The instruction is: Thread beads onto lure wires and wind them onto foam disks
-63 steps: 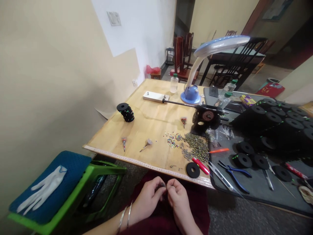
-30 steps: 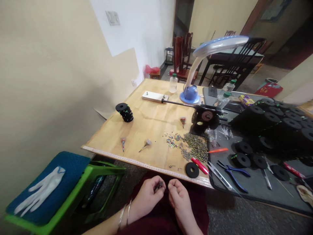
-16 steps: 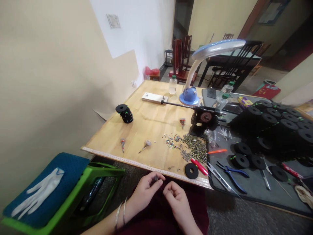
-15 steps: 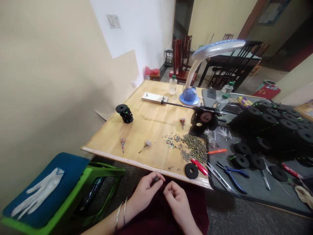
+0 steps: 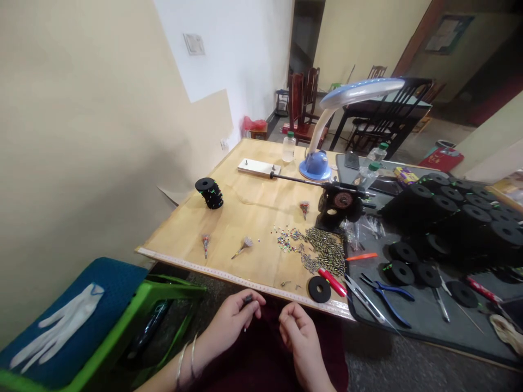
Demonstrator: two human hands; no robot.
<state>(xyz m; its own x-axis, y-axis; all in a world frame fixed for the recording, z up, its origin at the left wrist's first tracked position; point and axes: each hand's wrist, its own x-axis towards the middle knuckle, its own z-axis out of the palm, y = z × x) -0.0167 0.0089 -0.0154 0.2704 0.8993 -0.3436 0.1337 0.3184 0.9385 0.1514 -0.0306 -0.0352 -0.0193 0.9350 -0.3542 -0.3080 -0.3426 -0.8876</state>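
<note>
My left hand point(image 5: 231, 321) hovers over my lap just below the front edge of the wooden table point(image 5: 245, 218), fingers pinched on a small dark piece point(image 5: 247, 299). My right hand point(image 5: 296, 329) is beside it, a little apart, with fingertips pinched together; what it holds is too small to make out. On the table lie scattered coloured beads point(image 5: 286, 239), a heap of small metal tubes point(image 5: 327, 251), a black disc point(image 5: 319, 289) and a red-handled tool point(image 5: 335, 282).
A black winding device point(image 5: 341, 207) with a long rod stands mid-table, a blue desk lamp point(image 5: 318, 163) behind it. A grey mat point(image 5: 425, 310) on the right holds pliers point(image 5: 388, 294), scissors and many black spools point(image 5: 449, 212). A green stool point(image 5: 122, 321) with a white glove point(image 5: 61, 335) is at left.
My hands have drifted apart: the left moved left with its small dark piece, the right stayed close to my lap. The view tilted down a little.
</note>
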